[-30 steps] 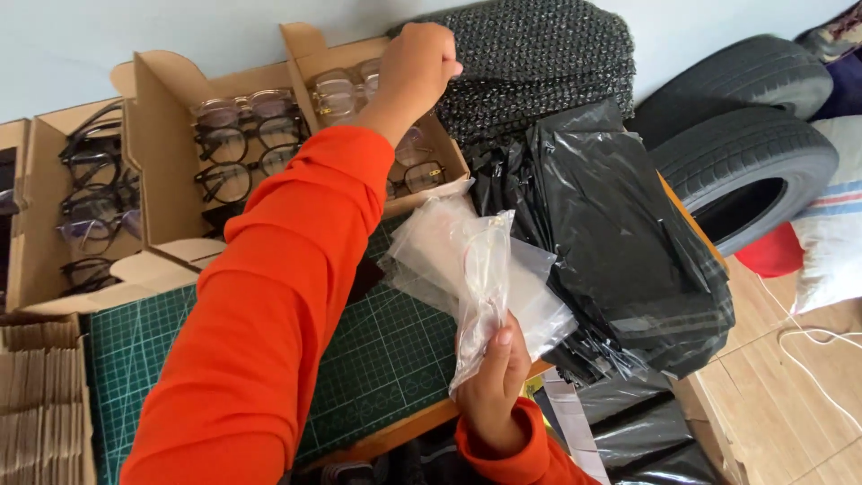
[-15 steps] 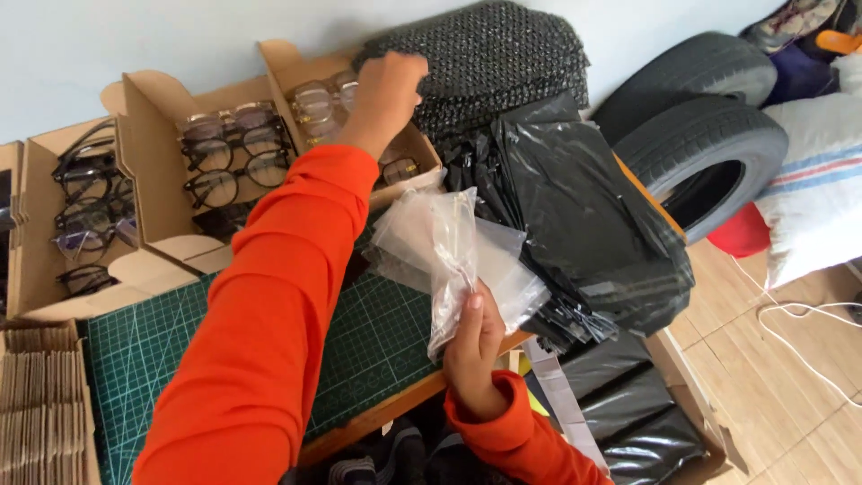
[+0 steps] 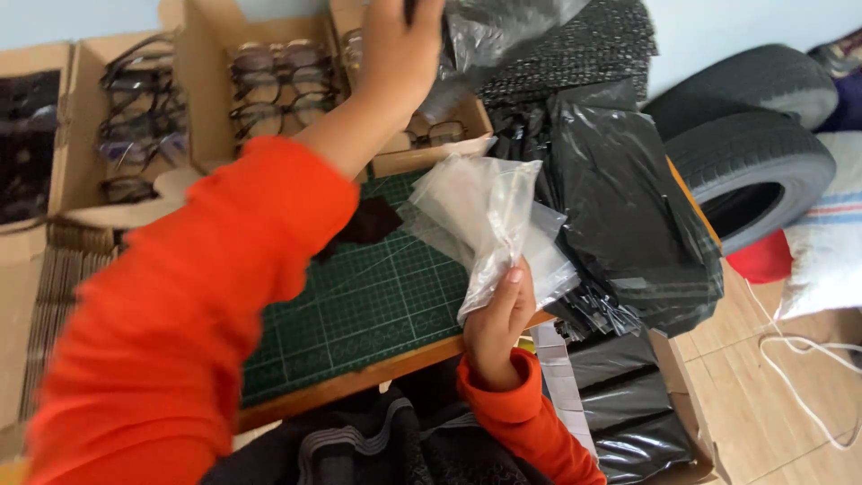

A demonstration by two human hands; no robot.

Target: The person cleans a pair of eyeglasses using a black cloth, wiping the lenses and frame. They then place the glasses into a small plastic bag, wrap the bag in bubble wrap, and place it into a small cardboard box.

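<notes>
From the head camera, the right hand (image 3: 499,325) is closed around the lower end of a bunch of clear plastic bags (image 3: 489,220), thumb pressed against them. The bags fan upward and hang over the right edge of the green cutting mat (image 3: 359,305), which lies on a wooden tabletop (image 3: 359,384) near its front edge.

The left hand (image 3: 398,54), in an orange sleeve (image 3: 189,314), reaches across the mat to the far side. It is closed on something dark at the top edge of the picture, with a crumpled clear bag (image 3: 489,31) beside it; what exactly it grips I cannot tell. Below this hand stand open cardboard boxes (image 3: 211,85) along the far edge of the tabletop, each filled with rows of glasses (image 3: 269,90).

A small dark cloth (image 3: 368,223) lies on the mat's far part. A heap of black plastic bags (image 3: 620,216) covers the right end of the tabletop, touching the clear bags. Two tyres (image 3: 763,153) lean on the wall to the right.
</notes>
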